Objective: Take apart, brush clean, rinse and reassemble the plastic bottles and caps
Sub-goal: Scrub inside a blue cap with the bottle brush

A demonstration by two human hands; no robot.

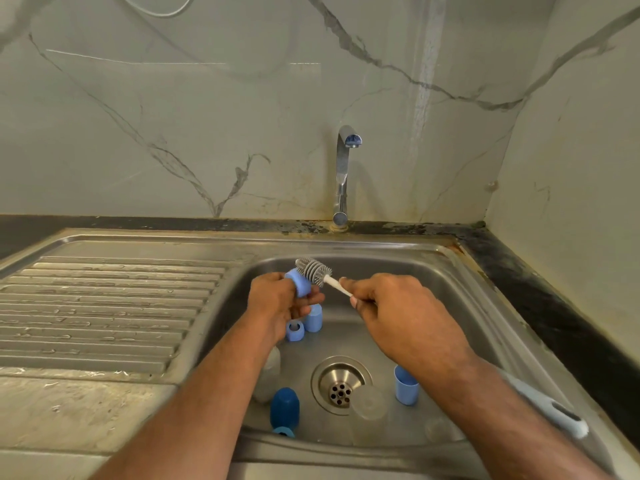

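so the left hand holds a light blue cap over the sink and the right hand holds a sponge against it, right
Not a sponge: the head view shows the right hand gripping a brush by its white handle, grey bristles against the light blue cap that the left hand holds over the sink.

The sink basin [433,306] lay right of the drainboard [104,299], the tap [343,174] behind it at twelve o'clock. The drain [341,384] sat mid-basin. From it, two caps [304,323] stood at eleven, a cup [406,385] at three, a bottle [284,408] at eight. A second brush [550,407] rested on the rim at four o'clock.
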